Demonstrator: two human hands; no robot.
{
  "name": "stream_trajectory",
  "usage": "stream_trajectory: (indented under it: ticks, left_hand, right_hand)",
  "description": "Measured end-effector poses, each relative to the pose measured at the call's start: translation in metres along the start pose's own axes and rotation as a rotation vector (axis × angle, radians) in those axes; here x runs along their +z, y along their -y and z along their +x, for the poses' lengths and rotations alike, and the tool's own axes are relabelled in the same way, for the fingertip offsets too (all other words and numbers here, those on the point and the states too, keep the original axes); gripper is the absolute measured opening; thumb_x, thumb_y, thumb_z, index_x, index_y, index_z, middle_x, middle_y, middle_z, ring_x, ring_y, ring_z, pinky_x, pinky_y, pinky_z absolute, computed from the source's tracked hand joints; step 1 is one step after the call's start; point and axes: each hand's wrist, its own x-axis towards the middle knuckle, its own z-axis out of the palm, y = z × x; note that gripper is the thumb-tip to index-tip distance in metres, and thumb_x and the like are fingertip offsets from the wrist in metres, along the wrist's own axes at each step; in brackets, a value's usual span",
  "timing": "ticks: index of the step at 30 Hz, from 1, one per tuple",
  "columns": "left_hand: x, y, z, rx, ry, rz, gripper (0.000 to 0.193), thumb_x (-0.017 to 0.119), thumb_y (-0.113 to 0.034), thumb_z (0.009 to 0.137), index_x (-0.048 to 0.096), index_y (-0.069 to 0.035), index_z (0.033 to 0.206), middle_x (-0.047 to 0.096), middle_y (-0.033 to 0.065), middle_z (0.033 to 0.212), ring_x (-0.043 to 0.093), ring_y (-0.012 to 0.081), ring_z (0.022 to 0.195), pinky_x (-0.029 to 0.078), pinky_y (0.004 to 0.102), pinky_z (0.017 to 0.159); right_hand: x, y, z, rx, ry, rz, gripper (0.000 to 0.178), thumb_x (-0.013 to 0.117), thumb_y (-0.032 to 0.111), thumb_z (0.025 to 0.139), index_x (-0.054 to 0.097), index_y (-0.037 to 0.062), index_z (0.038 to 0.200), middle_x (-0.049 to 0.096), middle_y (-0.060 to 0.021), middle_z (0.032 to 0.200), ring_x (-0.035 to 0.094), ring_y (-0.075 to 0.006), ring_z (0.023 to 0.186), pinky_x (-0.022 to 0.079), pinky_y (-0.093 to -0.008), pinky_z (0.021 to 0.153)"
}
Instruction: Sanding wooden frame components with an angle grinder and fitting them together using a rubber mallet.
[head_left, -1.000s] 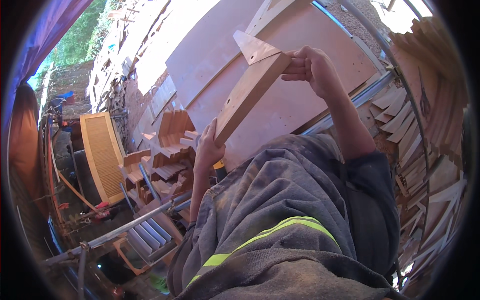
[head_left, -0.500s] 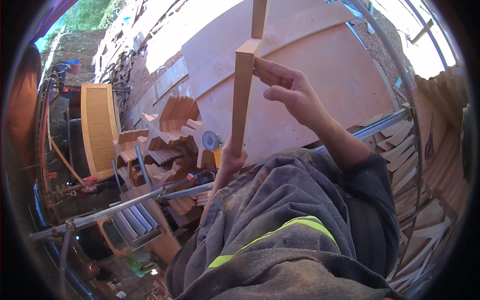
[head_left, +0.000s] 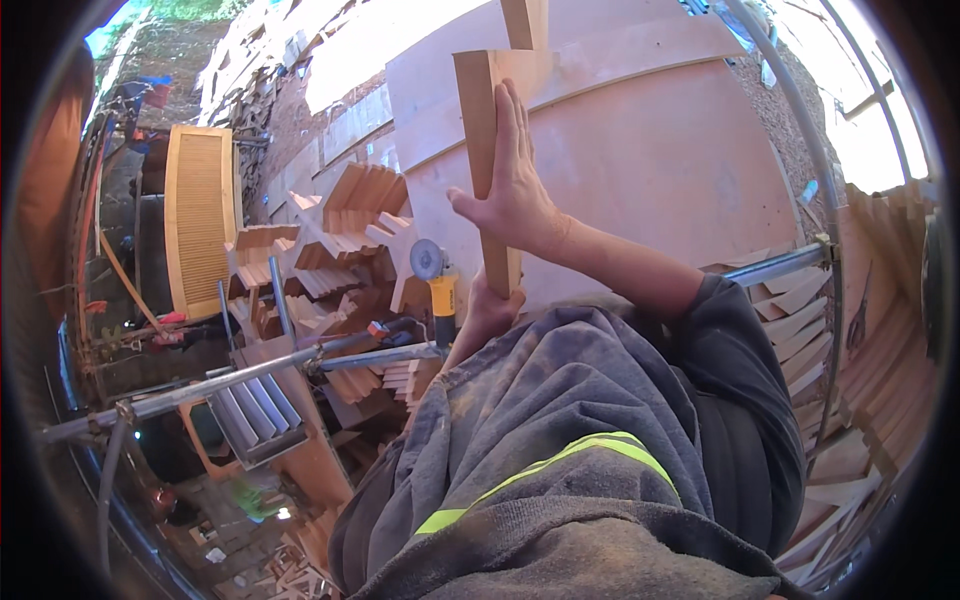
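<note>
A long light-brown wooden piece [head_left: 476, 115], with a stepped upper end, stands up in front of me and leans slightly. Around its lower end is my left hand [head_left: 492, 306], fingers wrapped on the wood and partly hidden by it. My right hand [head_left: 520, 200] lies flat along the piece's right side, fingers stretched upward and thumb reaching across to the left. Just left of the left hand, an angle grinder [head_left: 442, 295] with a yellow body and a round grey disc points upward.
Plywood sheets [head_left: 660, 160] spread out ahead. Stacked cut wooden pieces [head_left: 360, 205] sit to the left, beyond a metal rail [head_left: 225, 383]. A slatted wooden panel [head_left: 200, 220] stands farther left. At the right are another metal tube [head_left: 780, 264] and rows of wooden strips [head_left: 800, 335].
My right hand has gone from bent fingers at the piece's right edge to lying flat on its side. The wooden piece sits a little higher in view, and more of the grinder shows.
</note>
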Motion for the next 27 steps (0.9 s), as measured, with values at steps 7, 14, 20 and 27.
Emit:
stream_trajectory:
  ticks: [7,14,20,27]
  left_hand:
    - [-0.003,-0.053,0.014,-0.011,-0.084,-0.231,0.025,0.07,-0.001,0.081,0.069,0.002,0.106,0.072,0.0091,0.091,0.07,0.0197,0.085,0.056,0.0354,0.077]
    - [-0.004,-0.126,0.041,-0.131,-0.006,-0.333,0.031,0.074,-0.005,0.087,0.07,0.002,0.116,0.073,0.0078,0.101,0.07,0.0153,0.092,0.055,0.0318,0.082]
    - [-0.003,-0.117,0.031,-0.019,0.191,-0.81,0.074,0.081,-0.027,0.096,0.044,0.005,0.15,0.057,0.0175,0.14,0.06,0.0248,0.126,0.05,0.0421,0.107]
    - [-0.091,-0.089,0.161,-0.394,-0.178,-1.061,0.103,0.066,-0.065,0.097,0.033,0.011,0.158,0.051,0.0245,0.152,0.059,0.0372,0.129,0.049,0.0526,0.109]
  right_hand:
    - [0.021,-0.008,0.082,0.018,-0.101,-0.128,0.114,0.075,0.004,0.073,0.014,0.006,0.169,0.033,-0.0275,0.161,0.038,-0.0463,0.148,0.035,-0.0538,0.122]
    - [0.025,-0.028,0.166,-0.04,0.156,-0.394,0.094,0.071,0.008,0.079,0.031,0.0022,0.165,0.045,-0.0289,0.159,0.043,-0.0448,0.146,0.032,-0.0494,0.126]
    - [-0.03,-0.028,0.141,-0.192,0.411,-0.21,0.107,0.076,0.011,0.078,0.021,0.0098,0.17,0.034,-0.0241,0.167,0.033,-0.0426,0.152,0.031,-0.0452,0.125]
    - [-0.059,0.011,0.021,0.087,0.535,-0.077,0.107,0.072,-0.003,0.066,0.034,0.0108,0.165,0.054,-0.0231,0.151,0.06,-0.0427,0.127,0.053,-0.0452,0.104]
